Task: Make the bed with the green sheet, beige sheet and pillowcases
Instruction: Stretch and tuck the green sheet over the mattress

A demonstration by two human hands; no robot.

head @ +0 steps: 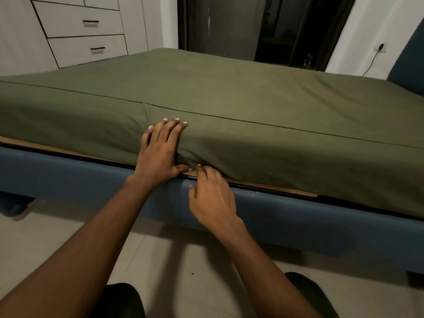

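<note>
The green sheet [229, 92] covers the whole mattress, top and near side. My left hand [160, 152] lies flat against the mattress's near side with its fingers straight, pressing a fold of the sheet. My right hand [211, 196] is just below and to the right, at the sheet's lower hem, where the mattress meets the blue bed frame [80, 175]. Its fingertips touch the hem, loosely bent; I cannot see a firm grip. No beige sheet or pillowcases are in view.
A blue headboard [408, 65] stands at the far right. White drawers [85, 35] are at the back left and a dark doorway [263, 26] is behind the bed. A wall socket with a cable [379, 50] is at the right. Pale tiled floor [195, 260] lies under me.
</note>
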